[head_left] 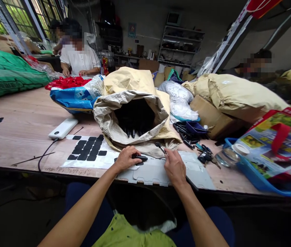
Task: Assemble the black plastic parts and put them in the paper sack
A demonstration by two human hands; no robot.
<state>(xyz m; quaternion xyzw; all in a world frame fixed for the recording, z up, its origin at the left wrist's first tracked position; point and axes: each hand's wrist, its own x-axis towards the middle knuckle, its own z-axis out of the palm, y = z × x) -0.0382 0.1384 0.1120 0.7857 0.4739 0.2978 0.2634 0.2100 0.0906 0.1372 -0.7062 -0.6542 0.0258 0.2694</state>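
Observation:
Near the table's front edge, my left hand point(127, 158) is closed on a slim black piece point(141, 158), whose exact kind I cannot make out. It lies low over a grey-white board point(150, 173). My right hand point(174, 167) grips a small tool with a thin metallic shaft and a dark rounded head point(158, 145), pointing up and left. Just beyond both hands, an open woven sack point(101, 118) faces me, with black, pen-like pieces point(133, 132) inside its mouth. Left of my left hand, several black rounded patches point(87, 148) lie on a white sheet point(106, 161).
A white power bank point(63, 128) with a cable lies left. Keys point(207, 156), a clear jar point(229, 156) and a blue tray point(266, 185) with a printed bag point(279, 144) stand right. Behind are red items point(68, 82), full sacks point(240, 96) and co-workers.

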